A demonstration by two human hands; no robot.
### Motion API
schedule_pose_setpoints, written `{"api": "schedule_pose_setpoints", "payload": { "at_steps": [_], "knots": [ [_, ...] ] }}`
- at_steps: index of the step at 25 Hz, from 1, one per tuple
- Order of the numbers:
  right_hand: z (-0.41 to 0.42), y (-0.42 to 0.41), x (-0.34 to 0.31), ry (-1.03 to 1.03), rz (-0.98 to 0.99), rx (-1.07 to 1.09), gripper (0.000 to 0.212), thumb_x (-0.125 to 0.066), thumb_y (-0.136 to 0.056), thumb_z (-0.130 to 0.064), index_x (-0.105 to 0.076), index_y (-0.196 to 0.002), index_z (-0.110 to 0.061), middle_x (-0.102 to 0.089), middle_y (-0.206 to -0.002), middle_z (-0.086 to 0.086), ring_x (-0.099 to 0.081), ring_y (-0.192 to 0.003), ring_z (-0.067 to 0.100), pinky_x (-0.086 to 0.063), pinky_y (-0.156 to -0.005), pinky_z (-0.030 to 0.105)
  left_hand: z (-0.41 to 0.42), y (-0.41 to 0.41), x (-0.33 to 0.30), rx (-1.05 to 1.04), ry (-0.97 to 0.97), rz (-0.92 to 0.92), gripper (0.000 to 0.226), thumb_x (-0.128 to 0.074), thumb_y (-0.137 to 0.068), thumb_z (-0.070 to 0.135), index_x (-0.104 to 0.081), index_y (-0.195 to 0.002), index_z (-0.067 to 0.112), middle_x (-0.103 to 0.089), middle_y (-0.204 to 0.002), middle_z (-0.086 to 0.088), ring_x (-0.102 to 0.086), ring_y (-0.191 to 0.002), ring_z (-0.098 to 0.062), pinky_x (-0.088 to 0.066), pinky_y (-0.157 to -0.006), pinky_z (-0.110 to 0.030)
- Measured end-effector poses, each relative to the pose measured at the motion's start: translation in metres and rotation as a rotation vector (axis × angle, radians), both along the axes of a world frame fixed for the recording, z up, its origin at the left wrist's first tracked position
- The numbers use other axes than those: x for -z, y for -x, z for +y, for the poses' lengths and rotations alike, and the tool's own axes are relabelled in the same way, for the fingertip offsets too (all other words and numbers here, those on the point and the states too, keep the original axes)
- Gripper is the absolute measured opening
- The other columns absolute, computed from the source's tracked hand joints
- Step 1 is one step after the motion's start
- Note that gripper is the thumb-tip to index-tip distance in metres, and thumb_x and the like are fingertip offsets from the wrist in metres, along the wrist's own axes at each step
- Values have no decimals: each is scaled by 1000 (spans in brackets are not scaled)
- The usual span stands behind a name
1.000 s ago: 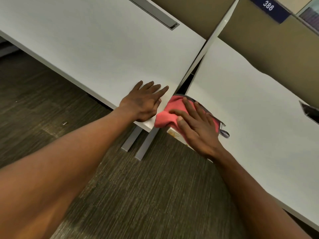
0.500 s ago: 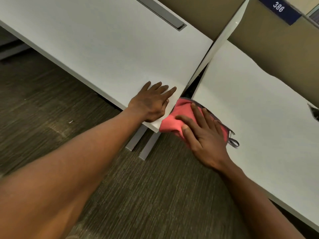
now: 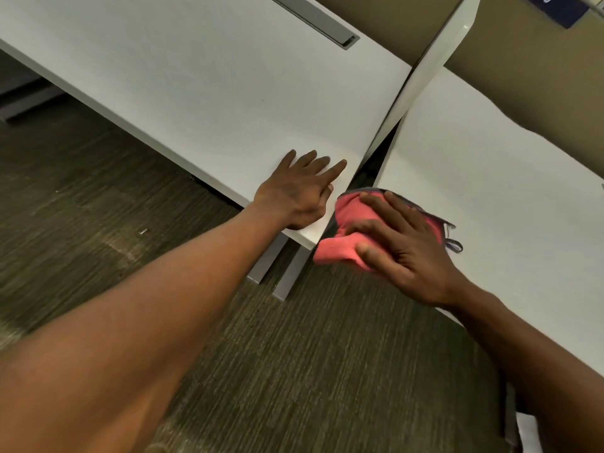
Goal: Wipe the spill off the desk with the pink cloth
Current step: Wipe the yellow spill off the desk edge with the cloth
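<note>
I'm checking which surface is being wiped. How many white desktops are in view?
2. The left desk lies under the flat left hand. The right desk, beyond the divider panel, has the right hand pressing the pink cloth at its near corner.

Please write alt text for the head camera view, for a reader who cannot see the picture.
The right hand presses a pink cloth flat on the near corner of a white desk. The left hand rests open on the neighbouring white desk. No spill is visible; dark carpet lies below.
</note>
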State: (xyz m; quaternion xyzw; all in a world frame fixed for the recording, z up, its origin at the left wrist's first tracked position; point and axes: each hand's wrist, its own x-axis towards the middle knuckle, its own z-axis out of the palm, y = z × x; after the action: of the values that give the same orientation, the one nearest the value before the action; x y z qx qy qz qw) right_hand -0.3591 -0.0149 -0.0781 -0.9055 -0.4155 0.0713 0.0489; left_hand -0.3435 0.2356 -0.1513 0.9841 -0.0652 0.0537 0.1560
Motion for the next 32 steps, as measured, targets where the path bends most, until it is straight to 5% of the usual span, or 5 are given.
{"api": "schedule_pose_setpoints", "payload": {
  "at_steps": [5,10,15,24,32],
  "knots": [
    [27,-23,-5,6,-11,211,50,-18,-102,-60,-47,-140,-45,-22,-170,-12,-9,-160,17,-17,-125,57,0,-1,-1,3,9,3,58,-21,-105,39,-6,-161,31,-22,-167,-3,-12,-155,-24,-8,-125,-50],
    [-3,9,5,-10,-50,-10,45,-23,-103,-65,-39,-144,-54,-14,-170,-20,-4,-160,14,-19,-125,59,1,0,1,0,5,-11,58,-22,-105,38,-8,-161,31,-24,-166,-3,-14,-155,-25,-9,-125,-50],
    [10,4,2,33,-115,46,51,-27,-98,-71,-41,-143,-51,-24,-168,-15,-10,-159,18,-23,-123,59,-2,-1,-1,-8,-8,8,57,-20,-105,38,-8,-160,32,-21,-167,-2,-11,-155,-24,-7,-125,-50],
    [-24,25,17,-8,-267,-39,54,-44,-106,-49,-34,-158,-40,-23,-171,0,-21,-158,31,-33,-117,63,-2,1,1,-5,-31,17,56,-19,-105,42,-8,-160,36,-17,-168,-2,-8,-156,-24,-6,-125,-50],
    [20,21,21,85,-354,-6,43,-44,-100,-58,-54,-135,-35,-45,-155,4,-30,-149,40,-38,-106,69,-2,2,-5,-1,-30,34,56,-20,-106,39,-9,-160,35,-18,-168,-1,-9,-155,-23,-5,-125,-48]
  ]
}}
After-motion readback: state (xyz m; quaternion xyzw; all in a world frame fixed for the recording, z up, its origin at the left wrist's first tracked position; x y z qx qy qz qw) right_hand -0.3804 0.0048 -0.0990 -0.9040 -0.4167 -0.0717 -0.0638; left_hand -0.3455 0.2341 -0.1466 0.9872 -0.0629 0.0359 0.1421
